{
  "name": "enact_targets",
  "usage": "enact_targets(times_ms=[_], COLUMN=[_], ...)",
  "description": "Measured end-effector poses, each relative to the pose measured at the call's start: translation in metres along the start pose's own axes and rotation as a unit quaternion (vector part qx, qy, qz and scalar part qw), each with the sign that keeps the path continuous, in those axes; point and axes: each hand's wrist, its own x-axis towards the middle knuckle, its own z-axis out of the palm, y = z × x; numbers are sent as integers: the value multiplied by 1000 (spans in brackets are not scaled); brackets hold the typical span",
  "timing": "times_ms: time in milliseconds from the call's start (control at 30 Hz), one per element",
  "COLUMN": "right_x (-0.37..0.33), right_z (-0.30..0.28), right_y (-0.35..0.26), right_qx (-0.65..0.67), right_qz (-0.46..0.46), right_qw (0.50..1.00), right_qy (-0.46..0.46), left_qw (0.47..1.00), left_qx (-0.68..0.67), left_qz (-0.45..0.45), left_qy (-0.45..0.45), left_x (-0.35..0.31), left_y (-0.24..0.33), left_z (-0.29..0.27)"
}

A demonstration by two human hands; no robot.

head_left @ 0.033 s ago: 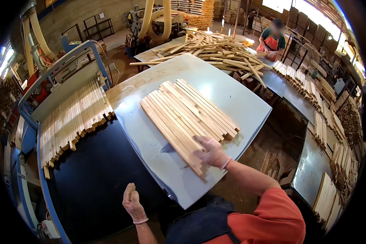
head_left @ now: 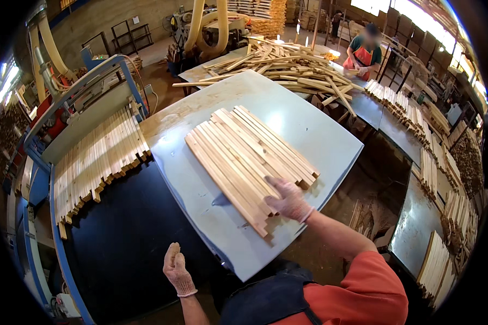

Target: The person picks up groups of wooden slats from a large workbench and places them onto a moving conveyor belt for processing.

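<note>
A row of pale wooden slats lies side by side on a smooth grey-blue tabletop, their near ends uneven. My right hand, in a light knit glove, is at these near ends. Its fingers are spread, with the fingertips touching or just over the slats; no single slat is gripped. Below and left of the table, my left hand, also gloved, is raised with its fingers loosely extended. It holds nothing and is over the edge of a black surface.
On the left, a blue-framed machine has another row of slats before it. Beyond the table lies a loose heap of wood strips. A co-worker stands at the far right, near benches with lined-up slats.
My right hand has shifted slightly right and away from the left-hand slats' near ends. The slats sit a touch further left in view. My left hand is still.
</note>
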Motion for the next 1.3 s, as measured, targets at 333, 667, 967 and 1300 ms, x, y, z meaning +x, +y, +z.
enact_targets(times_ms=[333,667,967,1300], right_x=[1,3,14,16], right_z=[-116,-114,-126,-124], right_y=[158,196,202,201], right_qx=[14,-18,3,29], right_qz=[88,-55,-46,-47], right_qw=[993,998,997,997], right_qy=[-75,-37,-68,-53], left_qw=[985,953,887,732], left_qx=[161,249,400,652], left_qz=[17,100,151,119], left_qy=[-64,-141,-174,-156], left_x=[69,164,234,353], left_y=[12,7,-1,1], left_z=[186,313,402,517])
